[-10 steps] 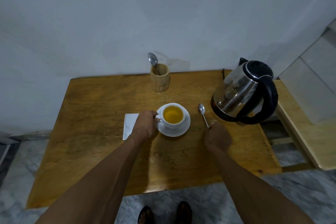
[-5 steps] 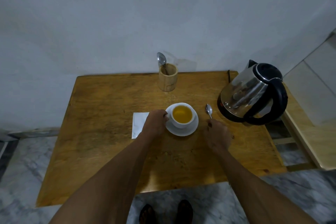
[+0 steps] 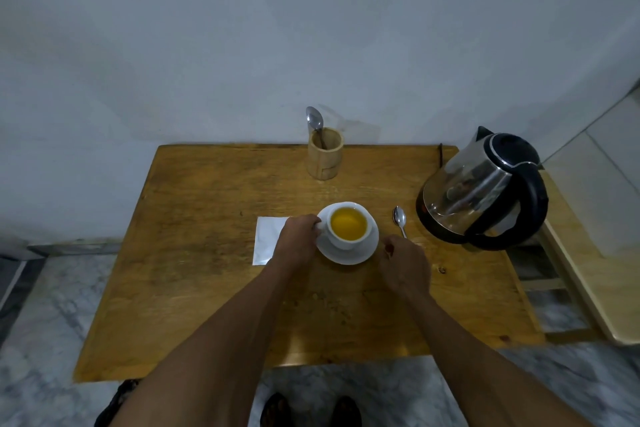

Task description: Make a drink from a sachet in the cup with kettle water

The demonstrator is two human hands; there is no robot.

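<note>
A white cup (image 3: 346,242) of yellow drink stands on a white saucer (image 3: 349,255) at the middle of the wooden table (image 3: 207,270). My left hand (image 3: 298,241) grips the cup's handle from the left. A white sachet (image 3: 266,239) lies flat just left of that hand, partly under it. A steel spoon (image 3: 400,220) lies on the table right of the saucer. My right hand (image 3: 405,267) has its fingers curled over the near end of the spoon's handle, which is hidden. The steel kettle (image 3: 481,189) with a black handle stands at the right.
A wooden holder (image 3: 325,159) with a second spoon (image 3: 314,120) in it stands at the table's back edge by the wall. A lower wooden surface (image 3: 585,253) adjoins the table on the right, close to the kettle. My feet (image 3: 311,409) show below the front edge.
My right hand has slid forward over the spoon's handle, covering more of it. My left hand stays on the cup handle. The view has shifted slightly.
</note>
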